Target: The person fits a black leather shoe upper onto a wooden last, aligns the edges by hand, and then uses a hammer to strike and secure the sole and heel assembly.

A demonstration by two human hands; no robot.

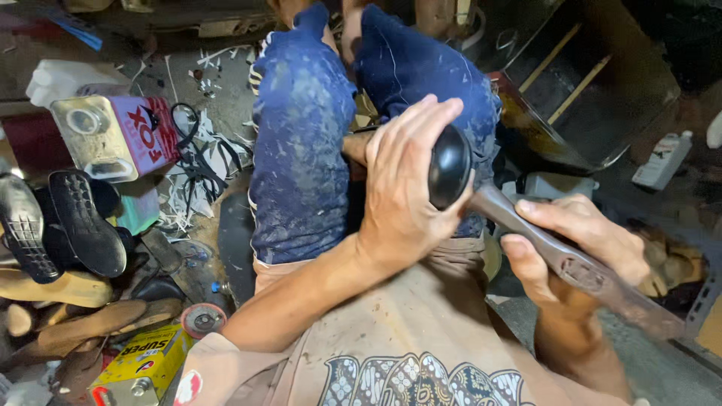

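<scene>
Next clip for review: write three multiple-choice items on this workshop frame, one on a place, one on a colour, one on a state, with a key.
1. Where do the black shoe soles lie?
A. On the floor at the frame's left
B. On the person's lap
C. At the far right

2. What colour is the rounded shoe piece under the left hand?
A. White
B. Black
C. Red

3. What is the right hand doing?
A. Resting open on the floor
B. Pressing a bottle
C. Gripping the hammer handle

Key: 1 A, the soles sit left, beside the wooden lasts. 2 B, it shows glossy black. 3 C, the fingers wrap the handle.
</scene>
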